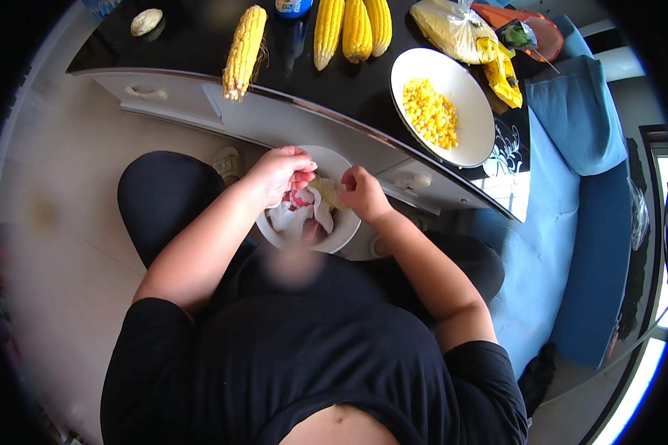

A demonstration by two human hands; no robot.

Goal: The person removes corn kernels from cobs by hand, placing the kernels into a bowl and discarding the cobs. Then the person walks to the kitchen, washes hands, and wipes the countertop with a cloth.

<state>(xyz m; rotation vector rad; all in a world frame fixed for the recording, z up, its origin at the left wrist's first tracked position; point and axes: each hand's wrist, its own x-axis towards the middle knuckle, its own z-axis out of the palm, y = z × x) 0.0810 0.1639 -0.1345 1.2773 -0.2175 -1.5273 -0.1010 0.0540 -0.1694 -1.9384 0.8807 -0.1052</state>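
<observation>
- Head view, your hands: your left hand (280, 172) is curled shut, fingers pinched on something pale at the rim of the white bowl (340, 236) in your lap. Your right hand (361, 191) is also closed, thumb and fingers gripping a pale yellowish piece, apparently a corn cob (325, 191), over the same bowl. How much of that cob is bare I cannot tell, since both hands cover most of it.
- Head view, the bowl: it holds whitish scraps and something pinkish, with no clear heap of kernels visible.
- Head view, what looks done: the white plate (476, 145) on the black table (193, 41) carries a modest pile of loose yellow kernels (430, 113), filling only part of it.
- Head view, what looks left: one whole ear (244, 50) lies alone near the table edge, and three more ears (352, 28) lie side by side further back, all with kernels on. By that count you seem to be early on, with most of the stripping ahead.
- Head view, aside: a plastic bag (456, 30) of yellow contents sits beyond the plate, untouched.
</observation>
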